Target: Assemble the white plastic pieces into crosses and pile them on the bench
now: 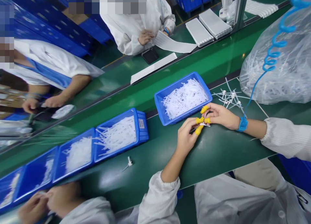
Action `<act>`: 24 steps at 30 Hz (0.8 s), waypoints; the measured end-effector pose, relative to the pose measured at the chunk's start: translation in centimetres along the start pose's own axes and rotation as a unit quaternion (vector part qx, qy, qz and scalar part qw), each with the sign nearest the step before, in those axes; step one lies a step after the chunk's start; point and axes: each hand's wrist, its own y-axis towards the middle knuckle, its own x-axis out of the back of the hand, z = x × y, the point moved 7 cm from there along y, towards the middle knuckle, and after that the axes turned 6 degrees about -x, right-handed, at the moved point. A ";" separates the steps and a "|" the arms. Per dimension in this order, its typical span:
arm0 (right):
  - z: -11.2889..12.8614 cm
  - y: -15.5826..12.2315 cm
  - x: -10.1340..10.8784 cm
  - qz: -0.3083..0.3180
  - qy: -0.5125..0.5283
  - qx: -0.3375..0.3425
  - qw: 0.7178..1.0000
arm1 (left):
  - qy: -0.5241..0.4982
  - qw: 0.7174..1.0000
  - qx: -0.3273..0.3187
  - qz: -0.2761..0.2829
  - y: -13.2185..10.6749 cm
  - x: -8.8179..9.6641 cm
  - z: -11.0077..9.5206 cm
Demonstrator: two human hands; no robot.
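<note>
My left hand (186, 135) and my right hand (222, 116) meet above the green work surface, with yellow finger cots on several fingertips. Both pinch a small white plastic piece (204, 123) with thin strips; its exact kind is too small to make out. Just behind them is a blue bin (159, 109) filled with short white plastic pieces. Beyond my right hand, several thin white strips with small fittings (232, 95) lie in a loose pile. One similar white part (130, 161) lies alone to the left of my left hand.
More blue bins (143, 126) of white strips run along the left. A large clear bag (279, 62) bulges at the right, behind a coiled blue cord (270, 57) linked to my wristband (242, 123). A co-worker's hands (60, 198) work close at lower left; others sit across the green conveyor (224, 60).
</note>
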 end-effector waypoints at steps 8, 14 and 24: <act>-0.2 -0.4 0.2 -0.006 0.031 -0.046 0.998 | -0.120 0.974 0.087 -0.172 -1.0 1.7 1.1; -1.0 -0.8 -1.5 0.129 0.011 -0.118 0.985 | -0.042 0.983 0.011 -0.179 -1.5 1.6 -0.9; -1.1 -0.6 -0.8 0.119 0.079 -0.154 0.978 | 0.097 0.988 -0.077 -0.098 -1.0 1.8 -2.0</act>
